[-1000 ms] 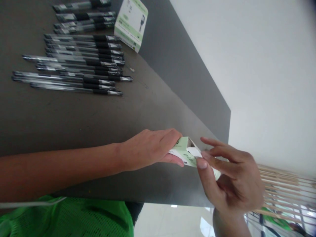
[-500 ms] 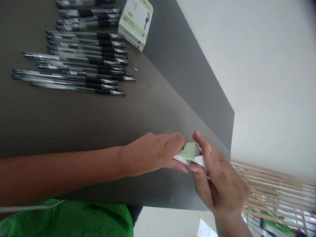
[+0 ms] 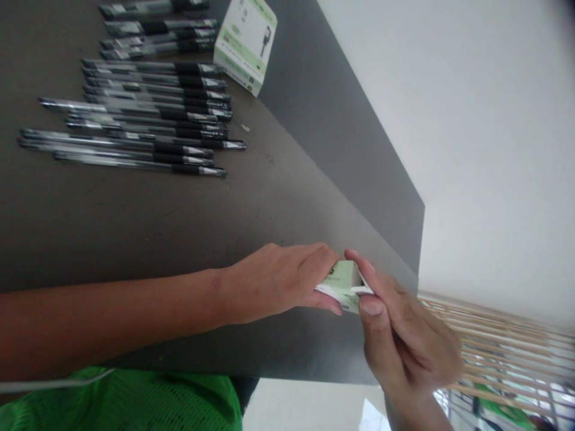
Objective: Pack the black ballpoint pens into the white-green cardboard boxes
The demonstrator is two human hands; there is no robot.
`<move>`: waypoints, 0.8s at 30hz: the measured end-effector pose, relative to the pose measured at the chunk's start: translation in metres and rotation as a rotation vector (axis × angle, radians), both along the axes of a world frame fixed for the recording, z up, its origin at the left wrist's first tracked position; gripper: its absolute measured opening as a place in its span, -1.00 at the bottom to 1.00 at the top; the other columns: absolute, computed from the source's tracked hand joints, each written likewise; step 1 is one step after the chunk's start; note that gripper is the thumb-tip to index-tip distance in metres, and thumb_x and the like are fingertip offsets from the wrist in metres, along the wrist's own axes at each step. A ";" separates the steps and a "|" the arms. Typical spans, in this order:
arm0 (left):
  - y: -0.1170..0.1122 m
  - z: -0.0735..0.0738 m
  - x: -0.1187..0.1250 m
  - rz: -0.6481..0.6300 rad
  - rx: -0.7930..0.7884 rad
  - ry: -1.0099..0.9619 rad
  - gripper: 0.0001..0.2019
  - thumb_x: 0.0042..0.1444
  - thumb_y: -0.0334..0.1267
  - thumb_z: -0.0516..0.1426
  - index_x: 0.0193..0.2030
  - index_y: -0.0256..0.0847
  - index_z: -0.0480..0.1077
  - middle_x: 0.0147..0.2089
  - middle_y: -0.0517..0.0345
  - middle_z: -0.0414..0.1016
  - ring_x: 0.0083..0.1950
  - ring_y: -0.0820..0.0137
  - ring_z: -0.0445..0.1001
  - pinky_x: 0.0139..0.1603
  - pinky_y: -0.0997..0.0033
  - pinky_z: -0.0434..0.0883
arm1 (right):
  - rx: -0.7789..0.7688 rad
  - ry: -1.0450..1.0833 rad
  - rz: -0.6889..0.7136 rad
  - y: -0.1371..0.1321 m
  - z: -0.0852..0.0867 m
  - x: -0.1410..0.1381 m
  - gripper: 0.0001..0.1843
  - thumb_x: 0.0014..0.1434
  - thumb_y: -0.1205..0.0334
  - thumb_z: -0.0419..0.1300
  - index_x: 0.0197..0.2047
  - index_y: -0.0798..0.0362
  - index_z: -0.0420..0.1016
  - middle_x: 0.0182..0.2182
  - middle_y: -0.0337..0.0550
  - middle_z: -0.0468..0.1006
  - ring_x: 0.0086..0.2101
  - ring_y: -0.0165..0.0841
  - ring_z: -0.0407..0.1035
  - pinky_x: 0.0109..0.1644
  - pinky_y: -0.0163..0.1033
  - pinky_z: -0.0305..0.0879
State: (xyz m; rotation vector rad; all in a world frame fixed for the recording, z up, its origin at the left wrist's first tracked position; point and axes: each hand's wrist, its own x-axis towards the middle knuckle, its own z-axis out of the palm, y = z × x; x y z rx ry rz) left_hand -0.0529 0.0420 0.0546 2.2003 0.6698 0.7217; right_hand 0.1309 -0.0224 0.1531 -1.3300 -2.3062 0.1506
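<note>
My left hand [image 3: 281,286] grips a small pale green cardboard box [image 3: 344,286] from the left, with its fingers under the box. My right hand [image 3: 404,341] pinches the box's open end between thumb and fingers, at a white flap [image 3: 362,290]. The box's other end is hidden by my left fingers. Several clear pens with black grips [image 3: 153,114] lie side by side on the dark table [image 3: 135,221], away from both hands. A matching green-and-white box [image 3: 245,46] stands beyond them.
A grey panel [image 3: 341,149] runs along the table's diagonal edge, with a white wall [image 3: 485,149] beyond it. Wooden slats [image 3: 507,341] lie past my right hand. A green mesh garment [image 3: 135,404] shows below my left arm, above a pale floor [image 3: 309,407].
My right fingers have closed in on the box's open end. The white flap sits further into the end, and less of the box shows past my hands.
</note>
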 end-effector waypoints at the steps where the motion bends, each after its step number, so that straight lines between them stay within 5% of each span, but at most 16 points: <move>1: 0.000 0.000 0.000 0.005 0.005 -0.005 -0.52 0.34 0.22 0.17 0.07 -0.18 0.34 -0.27 0.18 0.53 -0.28 0.23 0.63 -0.50 0.35 0.24 | 0.001 -0.009 0.019 0.001 0.000 0.000 -0.46 0.31 0.51 0.27 0.33 0.09 0.52 0.20 -0.10 0.64 0.03 -0.18 0.64 0.12 -0.04 0.65; 8: -0.001 -0.002 0.000 0.010 0.001 -0.028 -0.56 0.35 0.20 0.16 0.03 -0.16 0.35 -0.29 0.19 0.50 -0.29 0.26 0.61 -0.49 0.37 0.21 | 0.035 -0.070 0.072 -0.001 -0.003 0.005 -0.40 0.32 0.52 0.26 0.39 0.13 0.44 0.25 0.02 0.59 0.13 -0.03 0.58 0.11 0.10 0.61; 17: -0.001 -0.002 -0.001 0.010 0.002 -0.020 -0.58 0.42 0.19 0.08 0.04 -0.16 0.34 -0.21 0.15 0.53 -0.22 0.27 0.63 -0.46 0.37 0.24 | 0.111 -0.275 0.089 -0.002 -0.001 0.008 -0.34 0.27 0.45 0.39 0.41 0.22 0.41 0.26 0.24 0.56 0.16 -0.05 0.56 0.15 -0.02 0.58; 24: -0.001 -0.001 -0.001 -0.007 -0.027 0.000 -0.57 0.43 0.20 0.05 0.03 -0.15 0.34 -0.22 0.15 0.54 -0.22 0.27 0.63 -0.44 0.37 0.25 | 0.086 -0.283 0.090 -0.005 -0.010 0.013 -0.28 0.33 0.42 0.33 0.49 0.07 0.30 0.35 0.15 0.47 0.22 -0.06 0.51 0.19 0.01 0.57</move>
